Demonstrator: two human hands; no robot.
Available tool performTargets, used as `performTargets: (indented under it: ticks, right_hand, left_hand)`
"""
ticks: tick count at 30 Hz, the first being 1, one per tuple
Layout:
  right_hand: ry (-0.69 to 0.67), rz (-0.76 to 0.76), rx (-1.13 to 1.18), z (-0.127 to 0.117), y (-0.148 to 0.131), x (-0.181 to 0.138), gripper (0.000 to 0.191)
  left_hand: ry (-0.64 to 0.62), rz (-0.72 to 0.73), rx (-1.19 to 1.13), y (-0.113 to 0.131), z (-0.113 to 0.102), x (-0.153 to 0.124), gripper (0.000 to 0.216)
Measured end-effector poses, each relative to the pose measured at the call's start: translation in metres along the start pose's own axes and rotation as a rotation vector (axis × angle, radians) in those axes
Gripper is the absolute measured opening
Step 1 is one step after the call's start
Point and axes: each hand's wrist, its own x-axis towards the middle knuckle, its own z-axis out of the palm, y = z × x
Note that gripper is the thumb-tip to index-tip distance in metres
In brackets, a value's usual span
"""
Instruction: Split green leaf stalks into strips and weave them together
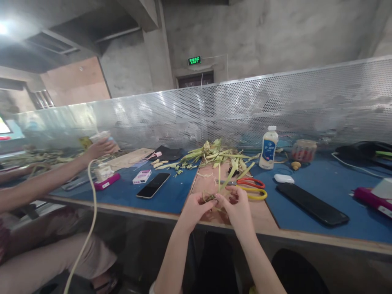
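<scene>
Both my hands meet over a brown board (263,212) at the near edge of the blue table (171,196). My left hand (194,208) and my right hand (237,206) are closed in a pinch on the lower end of long green leaf strips (228,179) that run up and away from me. Scissors (251,188) with red and yellow handles lie on the board just right of my right hand. A heap of green and yellow leaves and stalks (214,155) lies behind the board.
A white bottle (268,148), a white earbud case (283,178) and a black phone (312,204) lie to the right. Another black phone (153,185) and a small pink box (141,177) lie left. A co-worker's arm (61,173) reaches across at far left. A perforated metal screen (275,106) backs the table.
</scene>
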Motion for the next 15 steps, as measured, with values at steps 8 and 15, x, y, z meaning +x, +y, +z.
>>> performTargets:
  ticks: [8,15]
  right_hand:
    - [-0.096,0.029,0.120,-0.003,0.003,0.003,0.040]
    - [-0.097,0.014,0.131,0.000,0.012,0.006,0.044]
  left_hand:
    - [-0.021,-0.018,-0.048,0.011,0.007,-0.006,0.026]
    - [-0.013,-0.016,-0.011,0.009,0.009,-0.003,0.025]
